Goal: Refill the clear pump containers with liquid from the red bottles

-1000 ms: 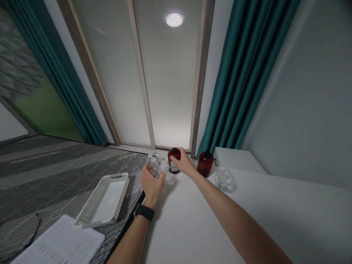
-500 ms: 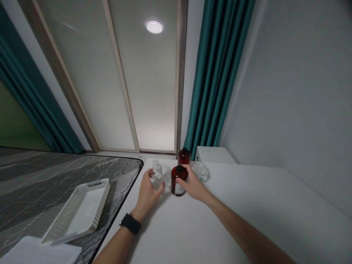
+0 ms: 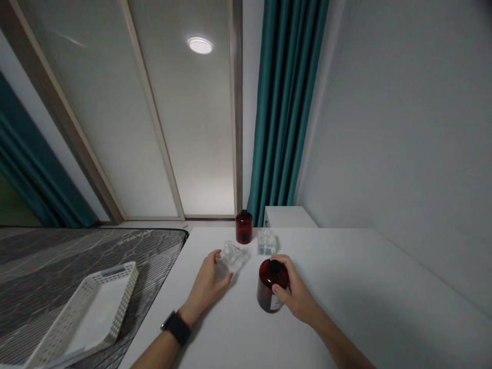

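My right hand (image 3: 294,294) is wrapped round a dark red-brown bottle (image 3: 268,292) with a black top and a pale label, at the middle of the white table (image 3: 230,338). My left hand (image 3: 209,279), a dark watch on its wrist, has thumb and fingers spread apart with nothing gripped. Just beyond its fingertips lies a clear plastic bag (image 3: 232,256), possibly with a clear item inside. A second red-brown bottle (image 3: 244,228) stands upright near the far edge. To its right sits a clear, box-like container or bag (image 3: 266,242).
A white perforated basket (image 3: 96,307) rests on a grey striped surface (image 3: 154,256) to the left. Behind the table's far edge stands a white cabinet (image 3: 290,216), with a teal curtain (image 3: 284,128) behind. A grey wall (image 3: 403,128) runs along the right.
My right hand has brought the bottle nearer and to the right, away from the second bottle. My left hand stays by the clear bag, fingers still apart. The view has shifted slightly.
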`<state>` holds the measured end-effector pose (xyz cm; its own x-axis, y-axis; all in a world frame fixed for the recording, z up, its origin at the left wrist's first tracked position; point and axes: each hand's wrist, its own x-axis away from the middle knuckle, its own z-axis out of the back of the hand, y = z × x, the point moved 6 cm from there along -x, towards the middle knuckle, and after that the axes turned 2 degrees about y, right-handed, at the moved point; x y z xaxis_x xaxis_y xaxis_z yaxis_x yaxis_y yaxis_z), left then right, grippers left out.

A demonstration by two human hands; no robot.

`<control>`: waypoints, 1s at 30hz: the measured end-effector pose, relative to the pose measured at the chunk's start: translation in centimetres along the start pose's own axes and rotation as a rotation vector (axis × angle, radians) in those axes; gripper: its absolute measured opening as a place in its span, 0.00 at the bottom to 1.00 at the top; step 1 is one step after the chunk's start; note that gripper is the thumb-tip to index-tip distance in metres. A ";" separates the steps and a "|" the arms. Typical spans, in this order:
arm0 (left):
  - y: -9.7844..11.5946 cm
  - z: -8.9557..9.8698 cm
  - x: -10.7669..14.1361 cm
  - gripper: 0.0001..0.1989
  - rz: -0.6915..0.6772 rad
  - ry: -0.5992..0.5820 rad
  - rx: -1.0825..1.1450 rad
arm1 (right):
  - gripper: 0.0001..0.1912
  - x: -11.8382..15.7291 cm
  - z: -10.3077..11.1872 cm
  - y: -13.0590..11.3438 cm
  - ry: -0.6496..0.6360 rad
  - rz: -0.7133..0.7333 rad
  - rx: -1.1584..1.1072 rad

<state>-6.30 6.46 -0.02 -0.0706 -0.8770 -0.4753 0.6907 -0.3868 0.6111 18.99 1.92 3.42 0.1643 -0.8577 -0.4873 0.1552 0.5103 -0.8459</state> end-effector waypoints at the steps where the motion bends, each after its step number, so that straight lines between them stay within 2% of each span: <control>1: 0.0 0.0 0.0 0.29 0.001 -0.001 -0.008 | 0.20 0.2 0.0 -0.2 0.004 0.005 0.003; 5: 0.0 0.2 -0.2 0.30 -0.012 0.006 -0.054 | 0.21 0.3 -0.1 -0.7 0.008 0.009 0.011; 8: 0.8 1.5 -0.4 0.29 -0.059 0.087 -0.071 | 0.22 0.3 -0.2 -0.4 0.017 -0.010 0.011; 10: 2.3 2.9 -0.4 0.23 -0.129 0.171 -0.069 | 0.24 0.5 -0.2 0.1 0.021 -0.030 0.014; 12: 4.7 3.8 -0.4 0.16 -0.219 0.199 -0.038 | 0.28 0.8 -0.3 0.7 0.032 -0.047 0.026; 13: 6.1 3.8 -0.4 0.13 -0.261 0.160 -0.011 | 0.30 0.9 -0.4 0.9 0.038 -0.051 0.037; 15: 9.2 3.0 -0.4 0.09 -0.352 -0.002 0.062 | 0.32 1.1 -0.5 1.2 0.048 -0.035 0.071; 18: 13.4 1.6 -0.8 0.11 -0.408 -0.203 0.192 | 0.34 1.4 -0.6 1.6 0.055 0.003 0.121; 20: 15.2 0.8 -1.3 0.13 -0.428 -0.291 0.238 | 0.37 1.5 -0.6 1.9 0.056 0.018 0.138; 24: 16.3 -0.6 -2.4 0.14 -0.420 -0.379 0.293 | 0.41 1.6 -0.5 2.4 0.061 0.017 0.143; 30: 15.2 -1.7 -3.0 0.12 -0.360 -0.389 0.389 | 0.42 1.7 -0.5 2.5 0.058 -0.010 0.111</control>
<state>5.62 3.65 9.64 -0.5541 -0.6843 -0.4740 0.2701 -0.6864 0.6752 19.13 1.71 0.40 0.1065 -0.8636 -0.4929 0.2643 0.5024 -0.8232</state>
